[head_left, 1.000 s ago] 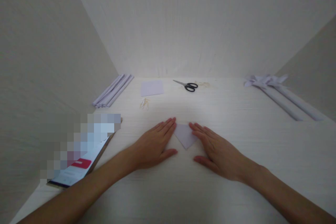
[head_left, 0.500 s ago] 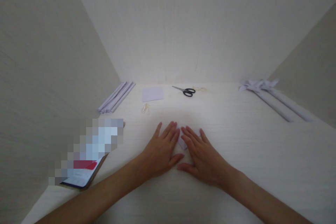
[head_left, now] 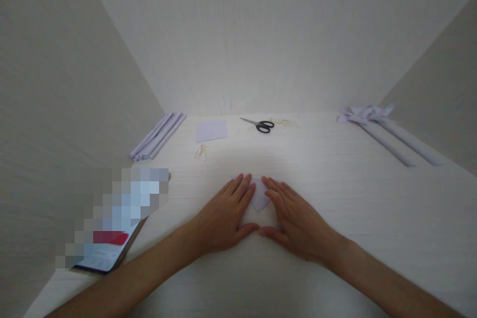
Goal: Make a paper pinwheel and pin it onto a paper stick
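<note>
A small piece of folded white paper (head_left: 258, 198) lies on the pale table, its pointed corner toward me. My left hand (head_left: 228, 211) presses flat on its left side with the fingers stretched out. On the other side my right hand (head_left: 294, 216) rests palm down, fingers extended over the paper's right edge. Both thumbs point inward, their tips nearly meeting below the paper. The outer parts of the paper are hidden under the fingers.
Scissors (head_left: 263, 125) with black handles lie near the back wall. To their left are a stack of white paper (head_left: 211, 130) and some thin pale strips (head_left: 201, 151). Rolled paper sticks (head_left: 158, 136) lie back left, paper-topped sticks (head_left: 387, 139) back right. A phone (head_left: 108, 253) leans at left.
My hands have spread slightly apart, uncovering more of the folded paper between them. The camera view has shifted a little.
</note>
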`<state>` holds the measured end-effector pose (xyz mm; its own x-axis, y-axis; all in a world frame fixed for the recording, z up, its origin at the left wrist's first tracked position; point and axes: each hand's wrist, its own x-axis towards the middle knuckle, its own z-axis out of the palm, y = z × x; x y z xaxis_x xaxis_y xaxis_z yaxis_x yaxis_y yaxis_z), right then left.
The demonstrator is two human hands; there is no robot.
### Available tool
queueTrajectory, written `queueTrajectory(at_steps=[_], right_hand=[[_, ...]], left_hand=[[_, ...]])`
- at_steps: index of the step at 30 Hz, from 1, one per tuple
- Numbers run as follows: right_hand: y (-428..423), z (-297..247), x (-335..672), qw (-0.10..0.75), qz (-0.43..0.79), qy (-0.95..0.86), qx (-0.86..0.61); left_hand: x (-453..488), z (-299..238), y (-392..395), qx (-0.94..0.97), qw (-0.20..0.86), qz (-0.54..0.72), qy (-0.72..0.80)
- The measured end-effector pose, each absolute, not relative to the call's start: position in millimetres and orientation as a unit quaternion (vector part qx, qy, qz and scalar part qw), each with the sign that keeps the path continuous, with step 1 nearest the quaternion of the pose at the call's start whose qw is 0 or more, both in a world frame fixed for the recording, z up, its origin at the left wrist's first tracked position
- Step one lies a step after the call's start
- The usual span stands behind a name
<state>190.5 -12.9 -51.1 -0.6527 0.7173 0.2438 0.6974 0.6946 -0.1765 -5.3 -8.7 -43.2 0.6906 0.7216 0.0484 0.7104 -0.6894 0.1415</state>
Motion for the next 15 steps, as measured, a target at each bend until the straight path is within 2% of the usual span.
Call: queueTrajectory(at_steps=[7,15], right_hand=[[-21,-49,219,0.125,-0.015,-0.896,-0.425],[-22,-52,219,0.109,-0.004,-0.891,-0.441]], left_hand=[[-6,-40,-9,0.916,0.042,0.035,0.398],[29,-34,-12,0.896,-0.057,0.001,0.441]])
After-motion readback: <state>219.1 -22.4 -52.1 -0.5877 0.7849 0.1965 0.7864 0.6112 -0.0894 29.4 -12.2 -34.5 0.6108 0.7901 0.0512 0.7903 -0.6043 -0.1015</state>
